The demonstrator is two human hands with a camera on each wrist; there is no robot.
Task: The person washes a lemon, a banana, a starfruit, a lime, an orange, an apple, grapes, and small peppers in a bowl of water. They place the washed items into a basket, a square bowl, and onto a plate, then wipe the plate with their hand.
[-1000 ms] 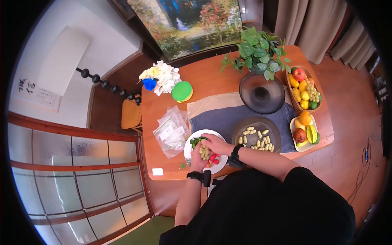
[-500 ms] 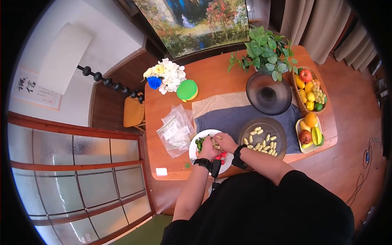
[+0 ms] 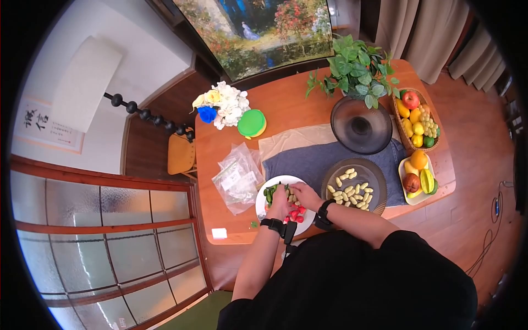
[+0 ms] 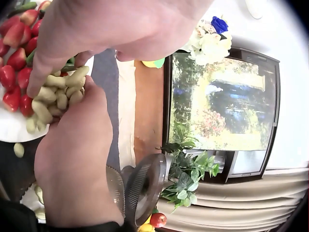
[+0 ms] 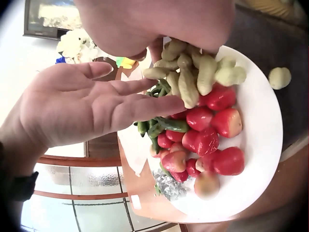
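Observation:
Both hands work over a white plate [image 5: 263,145] at the table's front. My right hand [image 3: 306,195] grips a cluster of unshelled peanuts [image 5: 189,79] from above, close over the plate. In the right wrist view my left hand [image 5: 91,104] has its palm exposed and fingers stretched out, fingertips against the cluster. Glossy red fruits [image 5: 198,119] fill the plate's middle, with small green peppers [image 5: 175,125] beside them. A grey, crinkled bunch [image 5: 170,186] lies at the plate's edge. To the right, a dark round dish [image 3: 379,190] holds many loose peanuts [image 3: 352,192].
Clear plastic bags [image 3: 237,179] lie left of the plate. Behind are a green-lidded tub [image 3: 252,123], white flowers [image 3: 234,104], a dark bowl [image 3: 341,129] and a leafy plant [image 3: 355,69]. A fruit basket [image 3: 400,118] and fruit tray [image 3: 404,192] line the right side.
The left hand has shifted from cupping the peanuts to lying with straightened fingers beside them. More peanuts show in the dark dish as the right forearm moved off it.

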